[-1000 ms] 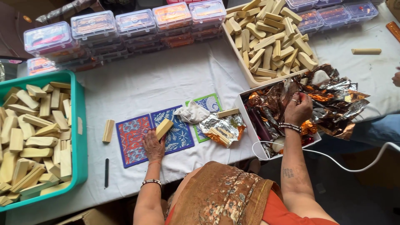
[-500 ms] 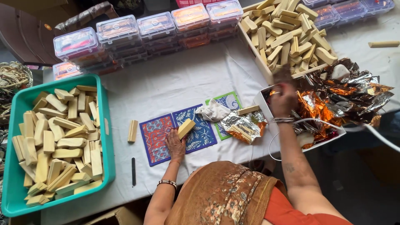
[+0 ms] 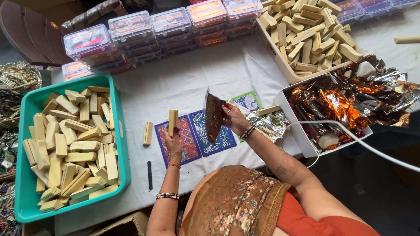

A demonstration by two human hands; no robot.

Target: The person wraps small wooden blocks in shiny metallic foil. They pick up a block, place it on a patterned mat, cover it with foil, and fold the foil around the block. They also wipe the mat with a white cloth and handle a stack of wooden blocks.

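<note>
- Left hand (image 3: 174,140) closed around a pale wooden block (image 3: 173,119), upright above the patterned mats (image 3: 192,139).
- Right hand (image 3: 234,119) pinching a brown foil wrapper (image 3: 214,117), on edge, just beside.
- Farther: teal tray (image 3: 27,105) with blocks at left, white box (image 3: 302,135) with foil at right.

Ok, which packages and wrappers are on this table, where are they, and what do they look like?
Clear lidded boxes: rear row, stacked, orange-red contents.
Foil wrappers: white box at right, crumpled, copper and silver.
Brown wrapper: flat, held in right hand.
Printed cards: table centre, blue and red, below left hand.
</note>
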